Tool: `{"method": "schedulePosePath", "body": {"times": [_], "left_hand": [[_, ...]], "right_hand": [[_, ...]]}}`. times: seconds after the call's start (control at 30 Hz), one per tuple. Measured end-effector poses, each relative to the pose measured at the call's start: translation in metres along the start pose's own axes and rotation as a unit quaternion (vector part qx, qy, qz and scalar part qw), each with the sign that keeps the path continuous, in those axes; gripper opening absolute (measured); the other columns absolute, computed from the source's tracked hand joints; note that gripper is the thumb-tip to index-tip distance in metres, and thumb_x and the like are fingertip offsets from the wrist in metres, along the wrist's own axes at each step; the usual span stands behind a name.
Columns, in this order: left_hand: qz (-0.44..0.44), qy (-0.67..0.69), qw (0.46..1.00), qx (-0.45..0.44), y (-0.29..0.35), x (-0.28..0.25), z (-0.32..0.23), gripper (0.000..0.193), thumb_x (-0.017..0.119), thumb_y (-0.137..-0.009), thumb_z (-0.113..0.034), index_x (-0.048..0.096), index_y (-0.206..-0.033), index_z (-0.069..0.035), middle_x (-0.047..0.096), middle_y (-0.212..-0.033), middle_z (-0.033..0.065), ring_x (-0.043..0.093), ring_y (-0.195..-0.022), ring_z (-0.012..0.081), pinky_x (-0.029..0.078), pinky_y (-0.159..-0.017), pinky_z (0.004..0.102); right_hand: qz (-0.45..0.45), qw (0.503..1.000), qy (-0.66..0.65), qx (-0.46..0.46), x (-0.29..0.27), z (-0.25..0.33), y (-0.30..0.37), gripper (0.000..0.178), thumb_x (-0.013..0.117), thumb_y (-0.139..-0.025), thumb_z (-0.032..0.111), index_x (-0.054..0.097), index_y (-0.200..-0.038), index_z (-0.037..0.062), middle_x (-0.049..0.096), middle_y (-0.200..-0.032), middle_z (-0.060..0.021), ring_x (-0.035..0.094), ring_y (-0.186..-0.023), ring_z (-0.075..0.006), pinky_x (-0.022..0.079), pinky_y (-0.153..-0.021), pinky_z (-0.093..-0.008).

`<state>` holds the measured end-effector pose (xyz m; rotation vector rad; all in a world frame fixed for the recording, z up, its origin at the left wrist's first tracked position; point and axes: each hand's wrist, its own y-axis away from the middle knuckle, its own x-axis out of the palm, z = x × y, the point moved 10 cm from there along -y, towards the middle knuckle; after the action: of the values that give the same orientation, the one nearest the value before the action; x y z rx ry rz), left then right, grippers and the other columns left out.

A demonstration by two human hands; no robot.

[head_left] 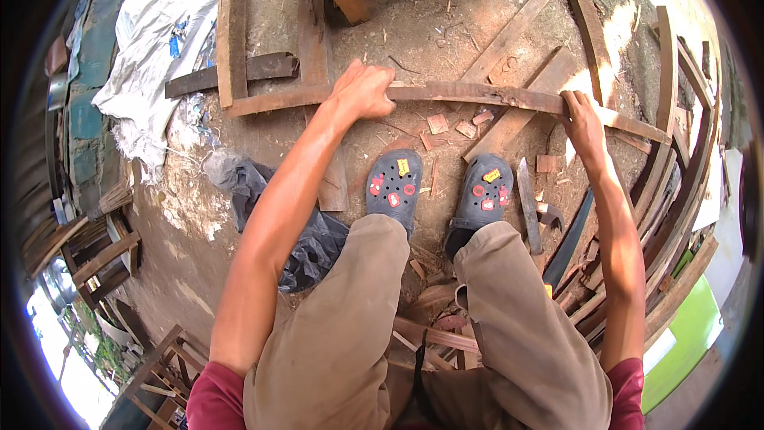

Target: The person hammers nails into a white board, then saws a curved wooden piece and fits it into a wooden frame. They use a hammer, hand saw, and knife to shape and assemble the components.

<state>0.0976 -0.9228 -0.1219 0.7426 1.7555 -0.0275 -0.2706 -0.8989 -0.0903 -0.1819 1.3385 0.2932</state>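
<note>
A long, narrow wooden strip [465, 92] lies crosswise in front of my feet, looking slightly bowed. My left hand [363, 91] is closed around it left of the middle, with the knuckles up. Farther right, my right hand [583, 118] grips the same strip, fingers bent over its edge. The strip's left end meets the foot of an upright-lying board [231, 32]. Its right end reaches a curved plank [667, 72]. Two flat boards, one of them a pale plank [521, 20], lie slantwise around and beyond it.
Between my clogs and the strip are wood chips [438, 123]. A hammer [549, 215], a metal blade [528, 195] and a handsaw [569, 243] lie by my right foot. Stacked planks [676, 215] line the right. A black plastic bag [314, 251] and white sacking [163, 40] are left.
</note>
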Motion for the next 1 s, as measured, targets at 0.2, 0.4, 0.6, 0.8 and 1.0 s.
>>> {"method": "schedulePosePath", "body": {"times": [0.2,0.4,0.6,0.8,1.0], "left_hand": [[-0.063,-0.021,0.997,0.027,0.039,0.018,-0.029,0.038,0.075,-0.066,-0.016,0.062,-0.098,-0.002,0.071,-0.103,0.0179,0.067,-0.106,0.0349,0.041,-0.09,0.046],[-0.111,-0.053,0.992,0.02,0.051,0.021,-0.038,0.047,0.079,-0.064,-0.017,0.06,-0.105,-0.004,0.068,-0.105,0.0139,0.065,-0.106,0.0289,0.041,-0.091,0.0423],[-0.13,-0.065,0.989,-0.007,0.058,0.026,-0.037,0.059,0.081,-0.062,-0.017,0.06,-0.115,-0.005,0.066,-0.108,0.0113,0.062,-0.108,0.0264,0.04,-0.092,0.041],[-0.185,-0.083,0.979,0.007,0.063,0.02,-0.044,0.049,0.082,-0.063,-0.018,0.059,-0.105,-0.006,0.063,-0.102,0.0093,0.062,-0.103,0.0245,0.041,-0.09,0.0391],[-0.18,-0.086,0.98,-0.003,0.063,0.02,-0.042,0.051,0.082,-0.061,-0.018,0.06,-0.105,-0.006,0.064,-0.102,0.0095,0.063,-0.103,0.025,0.041,-0.089,0.0397]], "right_hand": [[-0.045,0.998,0.039,0.0,0.005,0.002,0.056,0.035,0.067,-0.084,0.001,0.065,-0.119,0.0055,0.065,-0.115,-0.0146,0.061,-0.111,-0.0364,0.048,-0.096,-0.0474],[-0.063,0.997,0.04,0.015,0.004,0.003,0.073,0.04,0.061,-0.088,0.001,0.066,-0.127,0.0075,0.066,-0.124,-0.0144,0.059,-0.12,-0.035,0.043,-0.104,-0.0487],[-0.079,0.996,0.019,0.024,0.0,0.015,0.075,0.048,0.063,-0.084,-0.003,0.066,-0.13,0.0088,0.063,-0.125,-0.0141,0.058,-0.12,-0.0349,0.044,-0.104,-0.0482],[-0.094,0.995,-0.003,0.041,0.008,0.009,0.083,0.051,0.066,-0.083,-0.002,0.064,-0.133,0.01,0.06,-0.128,-0.0147,0.056,-0.121,-0.0351,0.043,-0.105,-0.048],[-0.101,0.994,0.024,0.034,0.004,0.016,0.082,0.049,0.066,-0.086,0.0,0.063,-0.134,0.0092,0.059,-0.13,-0.0149,0.055,-0.123,-0.0365,0.043,-0.105,-0.0476]]}}
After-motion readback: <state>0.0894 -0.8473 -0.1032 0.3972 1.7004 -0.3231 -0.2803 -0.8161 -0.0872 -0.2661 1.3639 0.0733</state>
